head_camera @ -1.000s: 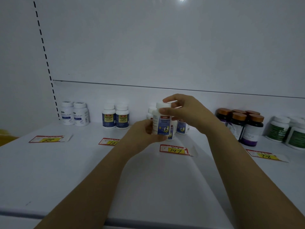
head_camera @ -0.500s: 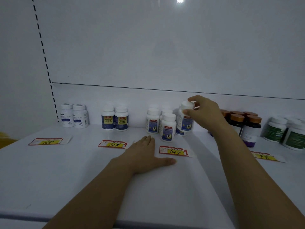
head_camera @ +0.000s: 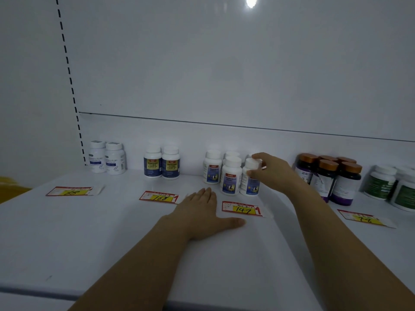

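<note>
Head view: right hand (head_camera: 272, 170) pinches bottle (head_camera: 249, 185) left of its palm; left hand (head_camera: 202, 212) flat.

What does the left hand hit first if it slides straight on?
Probably the leftmost white bottle of the group behind the 147 price tag; the left hand lies flat on the shelf, fingertips just short of it. Depth unclear.
</note>
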`<action>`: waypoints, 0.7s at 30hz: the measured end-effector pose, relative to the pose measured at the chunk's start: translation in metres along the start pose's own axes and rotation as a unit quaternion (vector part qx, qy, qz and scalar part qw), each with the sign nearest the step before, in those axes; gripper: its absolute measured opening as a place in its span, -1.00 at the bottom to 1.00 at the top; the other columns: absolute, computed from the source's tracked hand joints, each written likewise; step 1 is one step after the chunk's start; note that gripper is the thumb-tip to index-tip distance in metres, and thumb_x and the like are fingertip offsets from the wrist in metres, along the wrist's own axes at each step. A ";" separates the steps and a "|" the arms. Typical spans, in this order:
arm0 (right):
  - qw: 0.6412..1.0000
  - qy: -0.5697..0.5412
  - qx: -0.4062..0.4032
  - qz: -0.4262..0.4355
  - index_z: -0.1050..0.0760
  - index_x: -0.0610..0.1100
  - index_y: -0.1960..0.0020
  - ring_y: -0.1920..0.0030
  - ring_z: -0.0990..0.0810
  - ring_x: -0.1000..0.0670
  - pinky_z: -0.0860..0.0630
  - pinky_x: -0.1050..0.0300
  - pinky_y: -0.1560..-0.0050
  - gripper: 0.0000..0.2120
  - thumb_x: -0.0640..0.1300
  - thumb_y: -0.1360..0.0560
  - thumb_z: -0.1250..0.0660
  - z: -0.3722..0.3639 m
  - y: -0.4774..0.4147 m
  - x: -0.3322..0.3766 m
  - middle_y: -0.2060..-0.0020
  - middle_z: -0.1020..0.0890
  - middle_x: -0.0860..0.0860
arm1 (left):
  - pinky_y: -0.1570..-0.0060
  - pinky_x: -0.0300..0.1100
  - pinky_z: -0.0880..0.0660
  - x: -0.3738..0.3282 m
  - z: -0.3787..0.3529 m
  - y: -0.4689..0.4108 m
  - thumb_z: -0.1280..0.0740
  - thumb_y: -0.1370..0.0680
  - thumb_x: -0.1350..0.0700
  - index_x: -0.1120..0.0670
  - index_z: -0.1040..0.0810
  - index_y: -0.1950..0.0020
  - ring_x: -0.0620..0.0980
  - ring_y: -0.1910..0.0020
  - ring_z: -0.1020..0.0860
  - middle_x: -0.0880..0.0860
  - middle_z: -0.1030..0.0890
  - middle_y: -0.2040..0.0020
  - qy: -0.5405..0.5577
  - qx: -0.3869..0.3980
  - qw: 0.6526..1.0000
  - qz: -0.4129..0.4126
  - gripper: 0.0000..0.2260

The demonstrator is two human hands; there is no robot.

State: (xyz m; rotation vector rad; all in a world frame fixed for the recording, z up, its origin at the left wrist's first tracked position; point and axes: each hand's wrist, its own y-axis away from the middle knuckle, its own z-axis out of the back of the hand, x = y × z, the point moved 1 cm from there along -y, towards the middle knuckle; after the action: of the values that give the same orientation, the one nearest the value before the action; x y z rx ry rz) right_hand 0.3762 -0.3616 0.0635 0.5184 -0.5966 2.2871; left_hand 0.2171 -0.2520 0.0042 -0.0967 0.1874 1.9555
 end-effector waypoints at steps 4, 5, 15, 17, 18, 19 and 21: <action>0.993 0.033 -0.101 0.045 -0.32 -0.10 -0.42 -0.27 -0.45 -0.13 -0.39 0.10 -0.18 -0.55 -0.08 -0.55 -0.27 0.009 -0.006 0.019 -0.31 -0.41 -0.18 | -0.49 -0.06 0.15 0.002 -0.002 -0.002 0.02 -0.39 -0.51 0.12 0.16 -0.55 -0.02 -0.54 0.12 0.07 0.15 -0.57 0.000 -0.001 1.000 -0.003 -0.03; 0.990 0.040 -0.117 0.067 -0.35 -0.11 -0.41 -0.26 -0.45 -0.12 -0.38 0.13 -0.17 -0.57 -0.08 -0.56 -0.26 0.011 -0.009 0.029 -0.29 -0.42 -0.18 | -0.49 -0.05 0.15 0.001 -0.002 -0.002 0.02 -0.39 -0.51 0.12 0.16 -0.55 -0.02 -0.54 0.13 0.07 0.15 -0.57 -0.001 0.001 1.000 -0.004 -0.03; 0.939 0.295 0.053 0.170 -0.34 -0.22 -0.37 -0.28 -0.37 -0.21 -0.38 -0.02 -0.25 -0.63 -0.09 -0.62 -0.12 -0.034 -0.063 0.109 -0.28 -0.35 -0.21 | -0.46 -0.07 0.15 0.001 0.001 0.002 -0.06 -0.42 -0.47 0.14 0.17 -0.55 0.00 -0.54 0.10 0.08 0.13 -0.57 0.038 -0.020 0.999 -0.014 -0.04; 0.925 0.335 0.078 0.162 -0.37 -0.22 -0.35 -0.24 -0.41 -0.21 -0.44 -0.06 -0.23 -0.64 -0.11 -0.61 -0.13 -0.046 -0.070 0.108 -0.26 -0.35 -0.20 | -0.46 -0.07 0.15 0.001 0.001 0.003 -0.08 -0.42 -0.47 0.14 0.16 -0.55 0.00 -0.54 0.09 0.08 0.12 -0.57 0.044 -0.023 0.999 -0.015 -0.04; 0.918 0.352 0.087 0.161 -0.38 -0.22 -0.35 -0.22 -0.42 -0.21 -0.45 -0.06 -0.22 -0.65 -0.13 -0.61 -0.14 -0.051 -0.073 0.108 -0.25 -0.35 -0.19 | -0.46 -0.07 0.15 0.001 0.001 0.002 -0.08 -0.42 -0.47 0.14 0.16 -0.55 0.00 -0.54 0.09 0.08 0.12 -0.57 0.045 -0.025 0.999 -0.015 -0.04; 0.912 0.368 0.092 0.158 -0.39 -0.22 -0.34 -0.22 -0.42 -0.20 -0.46 -0.05 -0.20 -0.66 -0.15 -0.60 -0.15 -0.056 -0.075 0.107 -0.25 -0.35 -0.19 | -0.46 -0.07 0.15 0.001 0.001 0.002 -0.09 -0.42 -0.47 0.15 0.16 -0.55 0.00 -0.54 0.08 0.08 0.12 -0.57 0.047 -0.028 0.998 -0.015 -0.03; 0.903 0.393 0.096 0.148 -0.39 -0.23 -0.34 -0.22 -0.38 -0.20 -0.44 -0.06 -0.19 -0.66 -0.18 -0.60 -0.14 -0.062 -0.077 0.107 -0.25 -0.32 -0.19 | -0.47 -0.07 0.14 0.002 0.000 0.002 -0.09 -0.42 -0.47 0.15 0.15 -0.55 0.00 -0.54 0.07 0.08 0.11 -0.57 0.051 -0.033 0.998 -0.015 -0.03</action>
State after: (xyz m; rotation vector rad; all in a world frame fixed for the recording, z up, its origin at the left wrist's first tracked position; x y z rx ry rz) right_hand 0.3483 -0.2213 0.0893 -0.4517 -0.0398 2.5780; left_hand 0.2146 -0.2510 0.0041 -0.2416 0.1881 1.9292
